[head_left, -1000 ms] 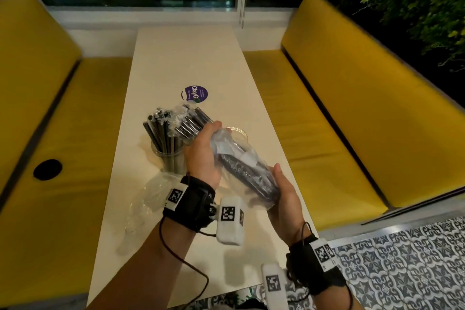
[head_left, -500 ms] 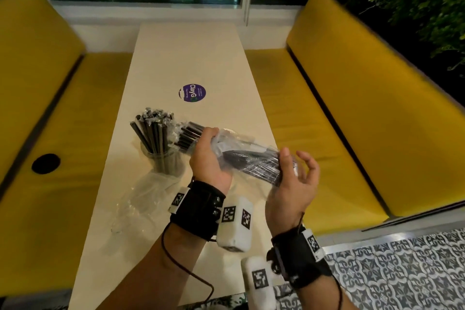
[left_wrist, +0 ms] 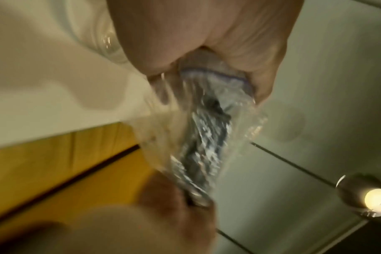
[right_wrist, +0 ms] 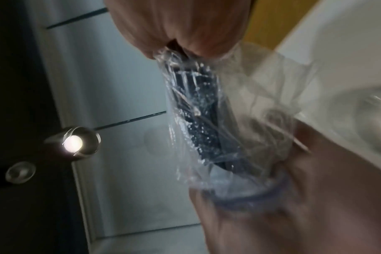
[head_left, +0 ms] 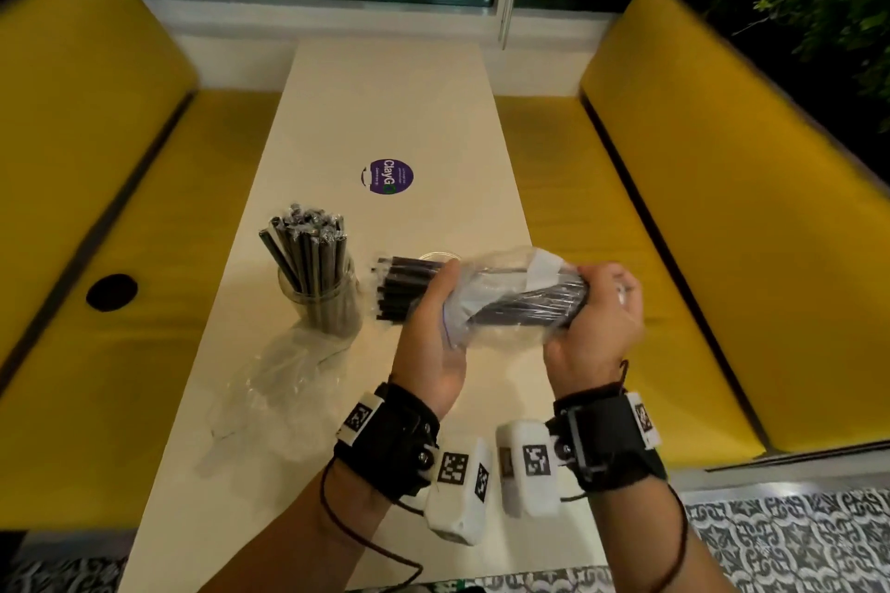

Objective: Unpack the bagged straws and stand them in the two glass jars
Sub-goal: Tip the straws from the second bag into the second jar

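1. Since a moment ago, the right hand (head_left: 595, 313) has closed its spread fingers round the bag's (head_left: 505, 303) far end.
2. Both hands are holding the bag level above the table (head_left: 385, 101); the left hand (head_left: 433, 318) is gripping its open end, black straws (head_left: 404, 289) poking out leftward.
3. Beyond-left, a straw-filled jar (head_left: 320, 299) is standing beside an empty bag (head_left: 274, 385).

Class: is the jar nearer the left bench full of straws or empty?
Full: the left jar holds a packed, upright bunch of dark straws rising above its rim.
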Tool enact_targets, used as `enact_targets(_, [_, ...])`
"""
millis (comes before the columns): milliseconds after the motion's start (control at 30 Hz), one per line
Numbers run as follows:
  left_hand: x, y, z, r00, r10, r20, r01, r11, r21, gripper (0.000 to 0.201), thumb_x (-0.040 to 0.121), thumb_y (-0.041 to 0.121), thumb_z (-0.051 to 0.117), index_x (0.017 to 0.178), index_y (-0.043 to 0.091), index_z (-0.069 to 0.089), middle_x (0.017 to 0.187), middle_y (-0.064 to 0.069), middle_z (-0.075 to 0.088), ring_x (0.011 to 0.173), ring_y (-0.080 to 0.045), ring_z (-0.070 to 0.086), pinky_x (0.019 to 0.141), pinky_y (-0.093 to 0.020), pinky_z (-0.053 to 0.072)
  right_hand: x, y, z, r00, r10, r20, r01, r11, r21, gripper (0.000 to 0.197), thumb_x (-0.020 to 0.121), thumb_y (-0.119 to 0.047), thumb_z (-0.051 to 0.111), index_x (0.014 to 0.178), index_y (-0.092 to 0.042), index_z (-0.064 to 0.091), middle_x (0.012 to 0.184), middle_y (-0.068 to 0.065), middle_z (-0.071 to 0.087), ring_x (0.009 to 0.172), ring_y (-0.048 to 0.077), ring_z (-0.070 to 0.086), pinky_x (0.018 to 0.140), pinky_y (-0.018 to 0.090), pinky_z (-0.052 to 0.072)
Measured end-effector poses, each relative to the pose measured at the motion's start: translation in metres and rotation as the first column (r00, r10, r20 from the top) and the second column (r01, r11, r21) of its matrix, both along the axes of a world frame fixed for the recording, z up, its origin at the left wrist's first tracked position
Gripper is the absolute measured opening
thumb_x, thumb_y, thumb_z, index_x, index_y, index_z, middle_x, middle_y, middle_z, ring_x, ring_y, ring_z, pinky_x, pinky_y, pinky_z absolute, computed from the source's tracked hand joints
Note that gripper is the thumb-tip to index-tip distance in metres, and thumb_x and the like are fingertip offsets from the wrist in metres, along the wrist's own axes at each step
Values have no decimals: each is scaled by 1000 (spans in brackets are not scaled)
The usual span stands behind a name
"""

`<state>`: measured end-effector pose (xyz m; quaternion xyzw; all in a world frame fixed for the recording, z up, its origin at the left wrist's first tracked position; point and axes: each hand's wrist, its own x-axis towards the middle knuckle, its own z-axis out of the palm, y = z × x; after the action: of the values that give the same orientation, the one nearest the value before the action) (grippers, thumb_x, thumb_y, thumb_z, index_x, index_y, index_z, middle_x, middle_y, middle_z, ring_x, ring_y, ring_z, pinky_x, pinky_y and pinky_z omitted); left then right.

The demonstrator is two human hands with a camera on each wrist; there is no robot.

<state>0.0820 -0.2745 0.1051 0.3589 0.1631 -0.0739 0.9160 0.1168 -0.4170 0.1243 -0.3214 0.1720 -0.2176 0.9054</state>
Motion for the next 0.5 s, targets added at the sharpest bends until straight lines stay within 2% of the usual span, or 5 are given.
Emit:
enact_targets(133, [-7, 3, -10, 985, 158, -63, -148, 978, 144, 71, 84, 70, 61, 136, 22, 64, 137, -11, 69, 131, -30, 64, 108, -45, 51, 41, -11, 32, 964, -245, 101, 265, 898, -350, 27, 78, 13, 62, 82, -14, 61, 90, 16, 65, 75, 28, 67, 66, 39, 59])
enact_targets(200, [-7, 12, -21, 948, 317, -40, -273, 869, 413, 49, 89, 50, 61, 129, 22, 60, 132, -8, 65, 121, -28, 65, 90, -35, 53, 57, -16, 36, 951, -277, 141, 311, 853, -419, 28, 75, 11, 62, 81, -16, 64, 87, 4, 69, 78, 28, 66, 67, 42, 59])
enact_targets(300, [10, 28, -39, 964, 254, 77, -191, 464, 865, 58, 90, 2, 67, 142, 20, 48, 147, -9, 50, 114, -14, 58, 88, -15, 47, 74, -16, 26, 953, -297, 57, 289, 837, -465, 28, 75, 11, 62, 83, -14, 69, 83, -9, 72, 77, 22, 67, 66, 44, 58])
enact_targets(400, [36, 34, -55, 998, -14, 62, -60, 146, 987, 109, 78, 17, 91, 163, 12, 24, 167, -11, 27, 149, -23, 36, 118, -21, 29, 77, -6, 8, 937, -347, -52, 281, 831, -481, 24, 77, 14, 62, 90, -4, 70, 86, -3, 69, 69, 3, 66, 63, 28, 56])
enact_targets(500, [54, 35, -62, 986, -163, -30, 42, 74, 996, 145, 67, 45, 98, 169, 13, 0, 177, -10, 11, 163, -25, 16, 130, -35, 18, 76, -1, -5, 926, -369, -78, 293, 833, -468, 25, 78, 15, 62, 88, -7, 68, 87, 0, 68, 68, -3, 65, 62, 20, 54])
